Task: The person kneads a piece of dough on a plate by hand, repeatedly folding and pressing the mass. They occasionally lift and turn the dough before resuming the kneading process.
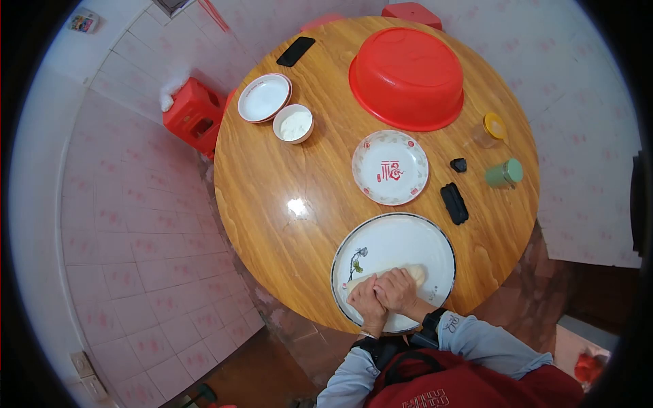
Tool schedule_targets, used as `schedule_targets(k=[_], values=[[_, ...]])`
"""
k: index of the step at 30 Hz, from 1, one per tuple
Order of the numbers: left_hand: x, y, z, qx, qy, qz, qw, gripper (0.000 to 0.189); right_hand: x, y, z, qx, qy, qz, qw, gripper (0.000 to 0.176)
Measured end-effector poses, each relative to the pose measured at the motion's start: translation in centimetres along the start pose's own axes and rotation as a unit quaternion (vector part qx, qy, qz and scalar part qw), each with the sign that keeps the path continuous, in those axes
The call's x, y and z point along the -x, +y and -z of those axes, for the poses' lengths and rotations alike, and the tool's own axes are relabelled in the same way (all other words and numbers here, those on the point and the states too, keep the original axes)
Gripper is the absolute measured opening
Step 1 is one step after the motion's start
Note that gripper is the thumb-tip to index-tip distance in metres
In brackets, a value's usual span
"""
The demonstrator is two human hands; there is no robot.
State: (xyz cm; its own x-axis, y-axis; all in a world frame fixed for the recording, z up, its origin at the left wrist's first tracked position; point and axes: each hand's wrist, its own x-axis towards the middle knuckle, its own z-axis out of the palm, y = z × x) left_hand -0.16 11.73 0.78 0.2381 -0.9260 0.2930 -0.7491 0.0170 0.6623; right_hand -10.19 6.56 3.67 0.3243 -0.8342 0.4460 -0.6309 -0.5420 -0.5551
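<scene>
Working at the near edge of a round, glossy wooden worktop [272, 204].

Standing at the far side, well apart from the work: an upturned round red plastic basin [407, 78].

Serving as the working surface at the near edge: a large round white ceramic plate with a dark rim and a small flower print [415, 234]. Sitting just beyond it, untouched: a smaller white plate with a red character [390, 167].

Resting at the far left, side by side: a shallow white dish with a red rim [264, 97] and a small white bowl of white powder [293, 123], possibly flour.

Lying across the near half of the large plate: a pale, smooth log of dough [413, 273], right end showing, left end covered.

Bearing down on the log with both hands, left hand [366, 302] and right hand [396, 291] touching side by side, fingers curled over the top, knuckles up. Pressing rather than pinching.

Handling, as judged:
- Treating the log of dough as soft, light and easily dented, probably slightly tacky.
- Taking hold along its length with full palms or cupped fingers, supporting from beneath for any lift; avoiding a fingertip grip at one end, so as to prevent sagging, stretching or tearing.
- Regarding the large plate as hard, breakable and liable to slide on the glossy worktop under sideways force; directing pressure downward.
</scene>
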Motion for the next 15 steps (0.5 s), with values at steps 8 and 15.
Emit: schedule_targets(k=[8,15], values=[[-6.0,-0.1,-0.6,-0.055,-0.099,0.002,0.994,0.034,-4.4,2.2,-1.5,0.017,-0.015,-0.068,0.997,0.011],[-9.9,-0.5,-2.4,-0.119,-0.104,0.011,0.987,0.031,-6.7,4.6,-3.9,0.008,-0.038,-0.211,0.977,0.019]])
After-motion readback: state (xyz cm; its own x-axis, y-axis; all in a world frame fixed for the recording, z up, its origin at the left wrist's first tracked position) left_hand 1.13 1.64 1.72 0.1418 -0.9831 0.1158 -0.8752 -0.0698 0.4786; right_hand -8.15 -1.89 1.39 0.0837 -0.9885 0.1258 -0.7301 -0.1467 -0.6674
